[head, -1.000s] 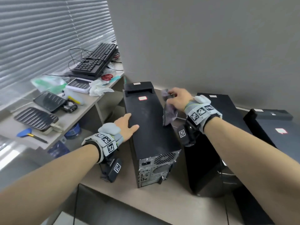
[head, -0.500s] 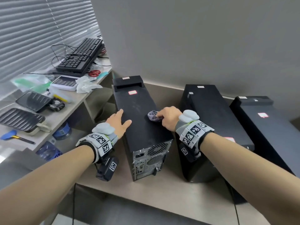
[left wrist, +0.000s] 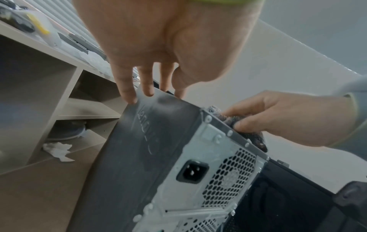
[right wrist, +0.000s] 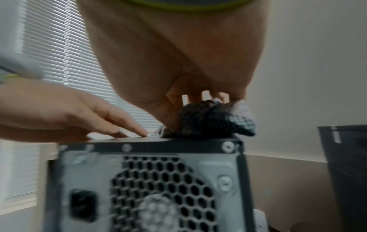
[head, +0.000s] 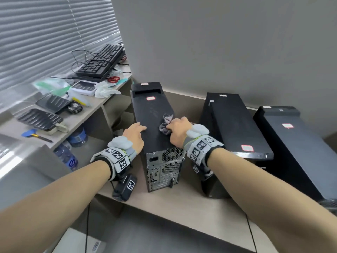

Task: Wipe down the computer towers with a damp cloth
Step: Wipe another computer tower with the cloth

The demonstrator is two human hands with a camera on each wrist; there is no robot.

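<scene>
Three black computer towers lie on a beige platform. On the top panel of the left tower [head: 155,114], my right hand [head: 177,128] grips a bunched dark grey cloth [head: 165,125] and presses it near the rear end. The same cloth [right wrist: 214,119] sits by the tower's back edge in the right wrist view, and the cloth [left wrist: 230,119] shows under my right fingers in the left wrist view. My left hand [head: 135,133] rests with straight fingers on the tower's left edge; its fingertips [left wrist: 148,92] touch the side panel. The middle tower [head: 235,125] and right tower [head: 291,139] lie untouched.
A desk [head: 91,110] to the left carries keyboards [head: 102,64], black trays [head: 40,118], scissors [head: 113,79], crumpled white tissue [head: 104,90] and a blue scraper [head: 30,133]. Water bottles [head: 68,157] stand under it. A grey wall closes the back.
My right hand has brought the cloth from the tower's far right side onto its top and drawn it toward the rear end. My left hand slid back along the left edge.
</scene>
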